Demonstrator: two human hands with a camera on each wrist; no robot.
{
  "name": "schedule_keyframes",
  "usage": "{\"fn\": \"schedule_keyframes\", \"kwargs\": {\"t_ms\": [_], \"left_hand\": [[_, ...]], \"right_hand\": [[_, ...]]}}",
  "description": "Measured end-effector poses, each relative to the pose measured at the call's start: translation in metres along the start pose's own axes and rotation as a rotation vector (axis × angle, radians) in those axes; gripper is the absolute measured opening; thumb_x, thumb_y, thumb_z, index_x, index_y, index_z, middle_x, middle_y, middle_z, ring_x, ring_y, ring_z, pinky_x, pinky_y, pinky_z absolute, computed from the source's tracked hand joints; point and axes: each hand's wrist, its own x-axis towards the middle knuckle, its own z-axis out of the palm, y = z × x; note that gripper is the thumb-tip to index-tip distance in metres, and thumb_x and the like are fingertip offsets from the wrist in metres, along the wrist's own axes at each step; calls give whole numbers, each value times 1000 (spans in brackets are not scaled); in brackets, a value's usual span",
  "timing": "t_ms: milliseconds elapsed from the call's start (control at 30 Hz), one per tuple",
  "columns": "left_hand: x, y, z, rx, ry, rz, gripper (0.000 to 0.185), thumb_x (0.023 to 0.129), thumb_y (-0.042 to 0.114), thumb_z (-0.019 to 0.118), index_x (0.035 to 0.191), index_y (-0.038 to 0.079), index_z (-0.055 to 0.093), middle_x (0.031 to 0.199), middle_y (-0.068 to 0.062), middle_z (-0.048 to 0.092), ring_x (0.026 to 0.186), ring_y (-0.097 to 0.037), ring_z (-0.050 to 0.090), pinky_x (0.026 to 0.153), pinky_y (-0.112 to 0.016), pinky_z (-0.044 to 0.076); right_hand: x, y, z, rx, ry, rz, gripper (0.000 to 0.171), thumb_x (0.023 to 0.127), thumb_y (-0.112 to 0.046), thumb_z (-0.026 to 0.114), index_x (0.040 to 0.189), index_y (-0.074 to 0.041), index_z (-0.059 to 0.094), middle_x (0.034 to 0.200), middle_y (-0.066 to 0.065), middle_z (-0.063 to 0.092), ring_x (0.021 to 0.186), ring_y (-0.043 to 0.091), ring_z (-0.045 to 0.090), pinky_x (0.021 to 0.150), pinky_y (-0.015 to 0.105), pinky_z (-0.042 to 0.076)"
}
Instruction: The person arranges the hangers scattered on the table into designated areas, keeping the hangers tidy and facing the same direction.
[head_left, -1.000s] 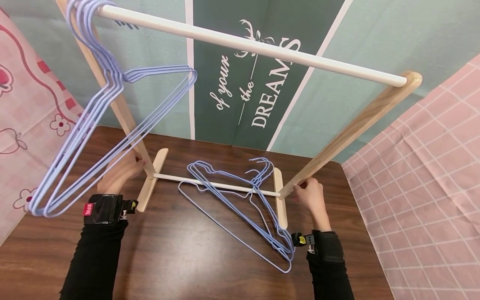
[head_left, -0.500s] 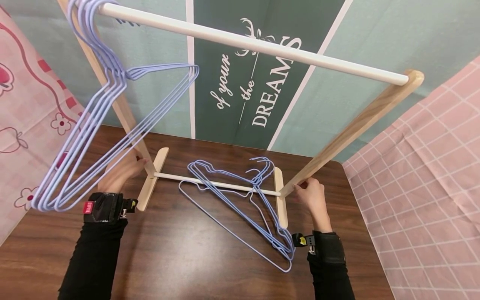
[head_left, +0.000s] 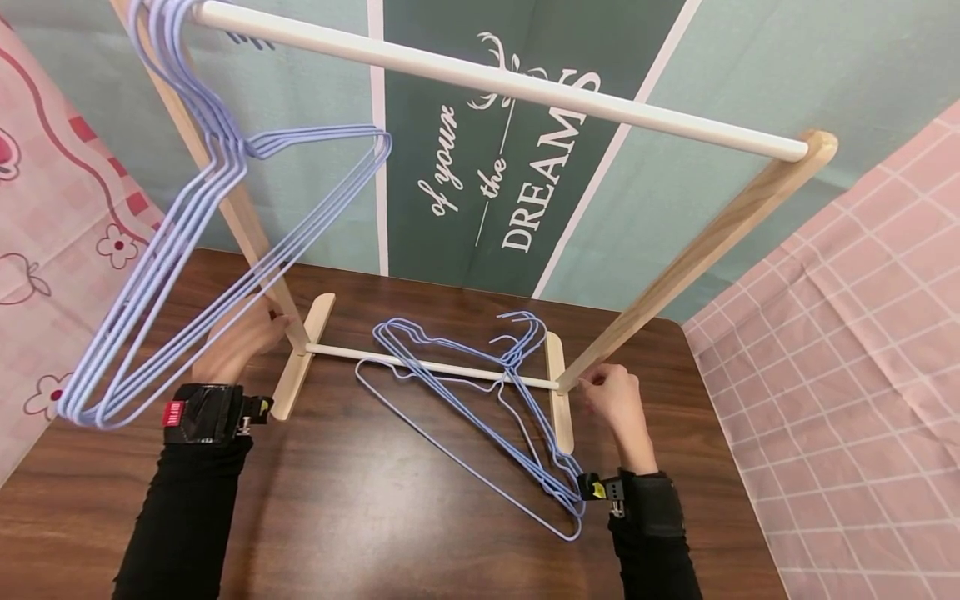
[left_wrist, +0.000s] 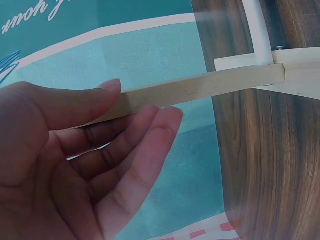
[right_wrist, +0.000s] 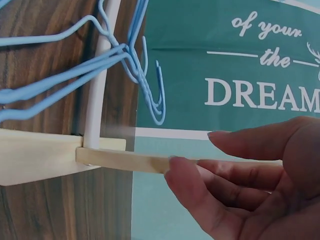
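A wooden clothes rack with a white top rail [head_left: 495, 79] stands on the table. My left hand [head_left: 243, 333] pinches its left wooden post [left_wrist: 175, 92] low down, thumb on one face and fingers on the other. By the right post [head_left: 697, 258], my right hand [head_left: 615, 400] has its thumb lifted away; in the right wrist view, fingertips touch or nearly touch the wood. Several blue wire hangers [head_left: 217, 150] hang at the rail's left end. More blue hangers [head_left: 480, 417] lie in an overlapping pile across the white lower bar [head_left: 345, 353].
Wooden feet [head_left: 294, 383] carry the rack on the dark brown table [head_left: 360, 517]. A green printed cloth [head_left: 457, 250] hangs behind, with pink patterned cloths at the left [head_left: 67, 250] and right [head_left: 862, 375].
My right thumb has come away from the right post, and that hand has shifted slightly down. The left hand keeps its grip. The hanging hangers sway slightly.
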Motion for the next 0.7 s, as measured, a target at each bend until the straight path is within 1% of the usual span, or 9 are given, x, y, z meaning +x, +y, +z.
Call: {"fn": "schedule_keyframes", "kwargs": {"t_ms": [33, 133, 200, 267, 367, 467, 600, 700], "left_hand": [[1, 0, 0, 5, 15, 15, 31, 91, 15, 52, 90, -15, 56, 59, -11, 47, 47, -19, 41, 43, -30, 33], [2, -1, 1, 27, 34, 19, 30, 90, 16, 54, 89, -14, 57, 65, -16, 53, 49, -21, 45, 44, -31, 35], [3, -2, 2, 39, 31, 12, 29, 90, 16, 54, 90, -13, 58, 68, -17, 56, 52, -22, 47, 45, -31, 36], [3, -1, 2, 44, 20, -11, 29, 89, 18, 53, 91, -11, 58, 70, -17, 57, 53, -22, 48, 46, -31, 36], [3, -1, 2, 39, 18, -14, 29, 89, 18, 53, 90, -11, 58, 66, -14, 54, 51, -21, 46, 45, -30, 35], [2, -1, 1, 23, 13, 1, 30, 90, 17, 52, 88, -13, 58, 59, -12, 48, 47, -19, 41, 43, -30, 33], [1, -2, 1, 3, 10, 14, 32, 92, 16, 50, 90, -15, 56, 55, -8, 41, 46, -18, 37, 42, -29, 30], [0, -2, 2, -9, 19, 7, 30, 92, 16, 50, 91, -14, 55, 56, -7, 41, 47, -18, 37, 43, -29, 30]], "right_hand": [[-1, 0, 1, -3, -7, -8, 13, 84, -4, 58, 76, 5, 62, 52, 7, 55, 45, 17, 56, 43, 27, 43], [-2, -2, 6, -19, -43, -32, 11, 84, -2, 58, 78, 6, 64, 56, 10, 57, 48, 21, 57, 44, 28, 42], [-2, -3, 9, -17, -74, -48, 10, 84, -1, 58, 80, 6, 64, 60, 13, 58, 51, 24, 58, 45, 29, 44], [-2, -5, 12, -1, -109, -58, 8, 84, 1, 59, 81, 7, 64, 62, 13, 58, 52, 23, 58, 47, 31, 47], [0, -7, 18, 27, -164, -70, 7, 84, 2, 60, 82, 8, 63, 65, 15, 58, 53, 23, 60, 50, 33, 51], [3, -10, 22, 29, -204, -95, 7, 83, 2, 60, 82, 8, 63, 67, 16, 59, 53, 23, 60, 51, 34, 51], [8, -12, 27, 23, -249, -139, 5, 82, 3, 60, 81, 7, 63, 67, 17, 59, 51, 25, 59, 48, 31, 49], [13, -13, 31, 15, -295, -165, 3, 82, 4, 60, 81, 7, 61, 68, 16, 59, 51, 25, 58, 47, 27, 47]]}}
